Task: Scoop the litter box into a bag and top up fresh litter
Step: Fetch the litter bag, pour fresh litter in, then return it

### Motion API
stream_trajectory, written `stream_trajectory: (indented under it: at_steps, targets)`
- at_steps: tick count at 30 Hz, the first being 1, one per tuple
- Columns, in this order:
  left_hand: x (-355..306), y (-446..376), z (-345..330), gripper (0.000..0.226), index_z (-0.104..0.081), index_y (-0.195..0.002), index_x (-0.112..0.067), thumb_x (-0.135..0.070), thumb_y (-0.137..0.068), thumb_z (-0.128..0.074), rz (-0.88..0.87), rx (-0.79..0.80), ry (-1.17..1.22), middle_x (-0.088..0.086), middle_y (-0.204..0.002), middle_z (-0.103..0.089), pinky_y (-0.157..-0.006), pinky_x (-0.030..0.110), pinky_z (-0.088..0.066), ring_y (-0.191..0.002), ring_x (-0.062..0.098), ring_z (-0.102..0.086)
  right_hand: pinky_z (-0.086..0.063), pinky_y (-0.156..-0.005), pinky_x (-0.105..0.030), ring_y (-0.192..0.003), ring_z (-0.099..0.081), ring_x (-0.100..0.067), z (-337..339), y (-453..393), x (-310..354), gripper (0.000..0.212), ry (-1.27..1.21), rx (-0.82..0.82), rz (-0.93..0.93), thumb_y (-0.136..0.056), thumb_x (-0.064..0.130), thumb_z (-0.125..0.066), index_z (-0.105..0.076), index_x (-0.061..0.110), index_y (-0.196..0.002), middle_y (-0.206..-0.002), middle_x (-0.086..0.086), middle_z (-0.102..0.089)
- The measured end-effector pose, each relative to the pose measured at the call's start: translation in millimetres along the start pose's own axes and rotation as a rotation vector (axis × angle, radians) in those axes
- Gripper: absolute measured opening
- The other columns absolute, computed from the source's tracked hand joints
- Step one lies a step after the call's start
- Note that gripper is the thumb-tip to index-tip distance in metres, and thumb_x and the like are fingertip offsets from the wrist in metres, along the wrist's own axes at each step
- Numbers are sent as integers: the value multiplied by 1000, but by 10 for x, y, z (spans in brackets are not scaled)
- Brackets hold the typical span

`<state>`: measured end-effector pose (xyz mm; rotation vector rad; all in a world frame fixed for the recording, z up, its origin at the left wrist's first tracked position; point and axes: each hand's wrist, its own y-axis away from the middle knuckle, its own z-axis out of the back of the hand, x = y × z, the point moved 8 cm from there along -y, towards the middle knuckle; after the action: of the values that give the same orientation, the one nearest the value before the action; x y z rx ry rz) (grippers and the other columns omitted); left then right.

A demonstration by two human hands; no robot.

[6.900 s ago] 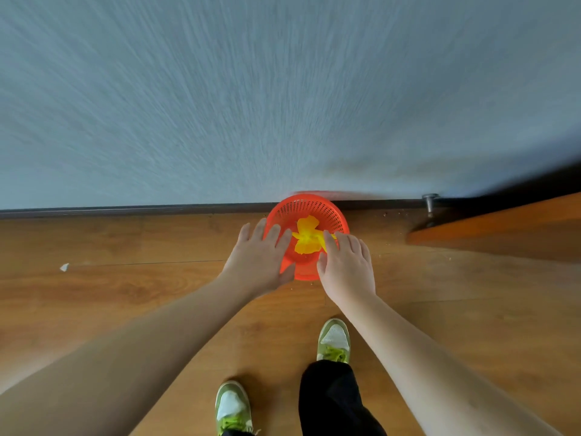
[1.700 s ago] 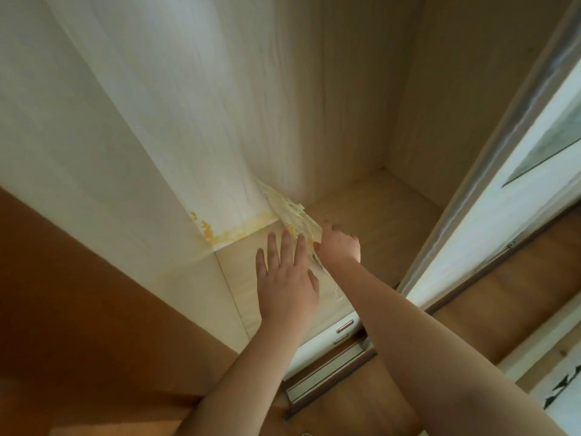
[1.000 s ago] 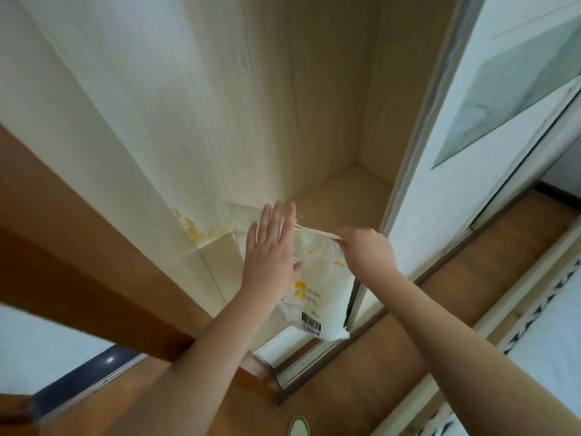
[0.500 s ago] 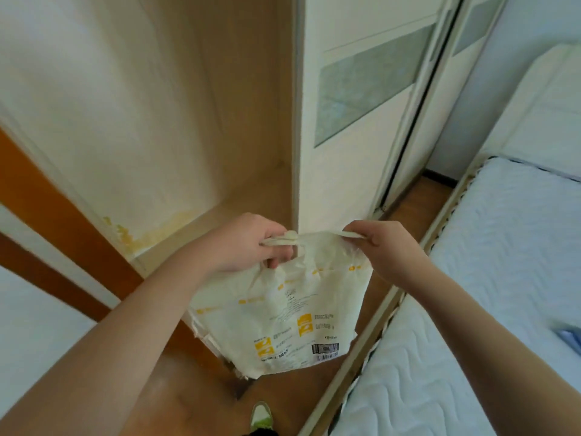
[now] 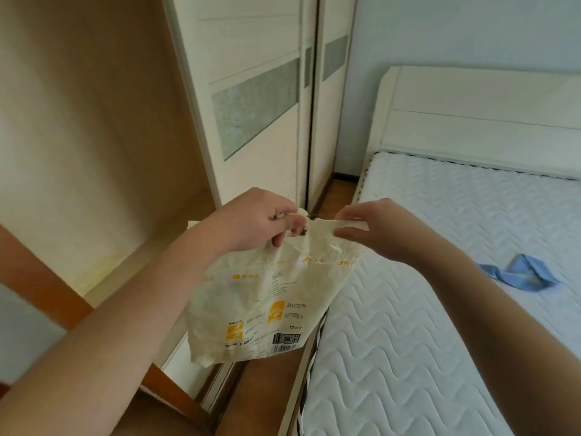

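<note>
So you had both arms out in front, your left hand [image 5: 257,221] and right hand [image 5: 374,229] each pinching the top edge of the cream bag [image 5: 264,297]. It hung top up, long side vertical, over the floor between wardrobe [image 5: 251,99] and bed [image 5: 456,247].

Bag [image 5: 257,303]: small print illegible; top edge partly covered by fingers [image 5: 284,229]. Bed [image 5: 440,309]: cut off right and below. Blue cloth [image 5: 518,275]: kind indeterminate. Wardrobe [image 5: 94,136] interior: upper part out of frame.
</note>
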<state>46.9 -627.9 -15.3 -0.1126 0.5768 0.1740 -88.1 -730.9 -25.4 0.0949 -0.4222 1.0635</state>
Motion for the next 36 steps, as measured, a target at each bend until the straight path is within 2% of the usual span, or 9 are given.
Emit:
stream_trajectory:
  at_steps: [11,14,17,22,25,27,31,34,36]
  targets:
    - [-613,788,-358,62,-58,-80,-22,-71,-89,-21,-355,-254,-404,-5,-66,-59,-53,32,-36,-61,18,-55,-42,-61,-27,-63,-52,-7,-33,1190,394,24,88,-225,-218,-95,44,-50,-70,32,-91,-67,12,-57]
    - [-742,927,-545,57,-60,-112,-25,-66,-92,-25,-460,-301,-416,-6,-95,-66,-78,36,-40,-86,20,-61,-44,-64,-29,-69,-56,-13,15,1582,413,26,125,-229,-297,-95,45,-47,-68,32,-88,-71,8,-61]
    - [-913,1130,-722,71,-34,-145,-19,-63,-91,-43,-576,-451,-347,9,-142,-44,-111,44,-24,-132,26,-40,-39,-60,-27,-69,-56,-14,209,2090,330,27,115,-283,-385,-95,44,-48,-69,29,-90,-72,6,-62]
    - [-1042,1666,-1070,100,-3,-154,-20,-52,-84,-67,-618,-796,53,23,-156,-11,-119,48,-16,-150,27,-6,-43,-61,-26,-62,-53,-4,684,2987,197,23,86,-380,-504,-94,46,-50,-67,34,-84,-69,12,-61]
    - [-1084,1525,-1435,120,6,-154,-19,-47,-74,-79,-341,-615,453,5,-161,5,-121,47,-13,-151,18,1,-44,-63,-24,-63,-53,-3,935,3542,117,24,106,-417,-552,-95,43,-50,-71,31,-90,-70,13,-62]
    - [-1256,1380,-1785,119,-2,-155,-25,-43,-71,-83,-212,-359,754,0,-162,-16,-116,44,-30,-146,11,-23,-40,-59,-22,-63,-54,-4,1088,3981,41,24,97,-454,-599,-95,40,-51,-71,29,-89,-69,12,-63]
    - [-1932,1324,-2459,49,-67,-109,-37,-61,-67,-77,-142,0,840,-9,-102,-74,-83,39,-57,-99,17,-69,-49,-66,-31,-67,-60,-15,1292,5065,-179,23,72,-592,-703,-94,36,-54,-72,25,-85,-71,3,-68]
    - [-2614,1523,-3005,5,-72,-87,-27,-31,-84,-73,-121,129,866,-9,-79,-76,-74,38,-57,-76,13,-71,-51,-67,-32,-67,-61,-15,1342,6041,-391,24,93,-673,-802,-95,36,-54,-71,23,-84,-69,4,-67]
    - [-3113,1718,-3339,7,-71,-86,-18,-23,-89,-67,-144,189,848,-7,-74,-75,-65,31,-56,-69,14,-70,-49,-67,-31,-67,-60,-15,1354,6662,-510,24,121,-707,-877,-95,36,-54,-71,23,-83,-68,5,-67]
